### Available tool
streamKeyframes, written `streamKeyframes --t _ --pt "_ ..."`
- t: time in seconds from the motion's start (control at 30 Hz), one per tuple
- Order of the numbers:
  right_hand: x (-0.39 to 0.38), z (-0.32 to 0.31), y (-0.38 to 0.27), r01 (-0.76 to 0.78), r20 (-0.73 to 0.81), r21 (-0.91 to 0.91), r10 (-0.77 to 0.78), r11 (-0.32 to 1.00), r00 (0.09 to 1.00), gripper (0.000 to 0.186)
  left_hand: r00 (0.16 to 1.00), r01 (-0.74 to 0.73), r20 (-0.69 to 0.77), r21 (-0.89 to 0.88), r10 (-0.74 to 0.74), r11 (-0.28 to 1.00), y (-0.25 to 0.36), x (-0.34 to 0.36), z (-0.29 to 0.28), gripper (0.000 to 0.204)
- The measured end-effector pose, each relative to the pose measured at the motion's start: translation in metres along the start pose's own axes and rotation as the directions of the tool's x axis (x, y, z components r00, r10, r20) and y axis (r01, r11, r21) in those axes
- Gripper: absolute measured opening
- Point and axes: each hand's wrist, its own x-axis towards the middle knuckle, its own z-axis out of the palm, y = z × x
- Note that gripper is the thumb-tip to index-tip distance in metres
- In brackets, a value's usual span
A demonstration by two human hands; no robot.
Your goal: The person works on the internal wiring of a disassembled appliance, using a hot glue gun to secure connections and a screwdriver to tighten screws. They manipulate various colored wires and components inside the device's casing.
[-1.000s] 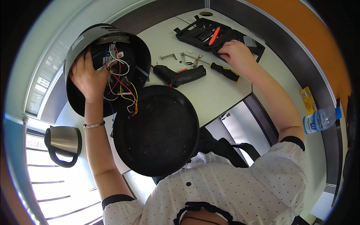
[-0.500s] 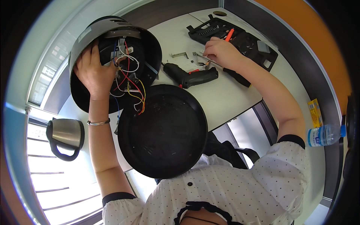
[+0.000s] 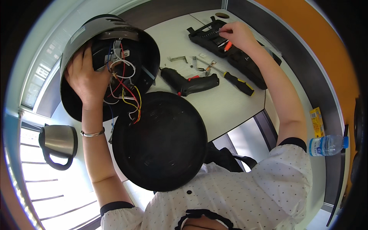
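Note:
My left hand (image 3: 87,82) reaches into a grey, pot-shaped appliance housing (image 3: 86,28) that lies tipped with its opening toward me. Its fingers press along the inner wall, the thumb close to the coloured wires (image 3: 124,74). Those wires run to a round black pan-like part (image 3: 159,142) against my front. Above the black tool case (image 3: 205,36), my right hand (image 3: 239,34) has thumb and forefinger pinched together at the row of bits; what is between them is too small to make out. An orange-handled tool (image 3: 228,46) shows just below that hand.
A black cordless screwdriver (image 3: 199,84) lies mid-table. Beside it are a yellow-and-black screwdriver (image 3: 238,83), a metal bracket (image 3: 178,59) and several small parts. A kettle (image 3: 59,143) stands at left. At right are a water bottle (image 3: 326,145) and a yellow packet (image 3: 317,122).
My right hand has moved away from the small parts and screwdriver shaft, up to the bits in the tool case. My left hand stays inside the housing. The whole view has shifted slightly.

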Motion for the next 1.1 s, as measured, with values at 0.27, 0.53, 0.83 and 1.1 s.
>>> streamKeyframes --t 0.27,0.53,0.83,1.1 --pt "-0.008 -0.005 0.028 -0.066 0.11 -0.149 0.083 0.987 0.99 0.013 0.999 0.039 0.029 0.014 -0.039 0.999 0.001 0.001 0.0 0.071" --pt "-0.012 -0.025 0.072 -0.264 -0.003 -0.333 0.278 0.905 0.96 0.017 0.999 0.013 0.045 0.056 -0.016 0.998 -0.002 0.0 -0.001 0.066" --pt "-0.044 -0.04 0.013 -0.229 0.209 0.112 0.202 0.967 0.957 0.017 1.0 -0.019 0.016 0.063 0.018 0.998 -0.005 -0.001 0.002 0.063" --pt "-0.049 0.012 -0.046 0.372 0.309 0.132 -0.395 0.919 0.865 0.02 1.0 -0.01 -0.004 0.024 0.01 1.0 -0.003 0.001 0.002 0.065"
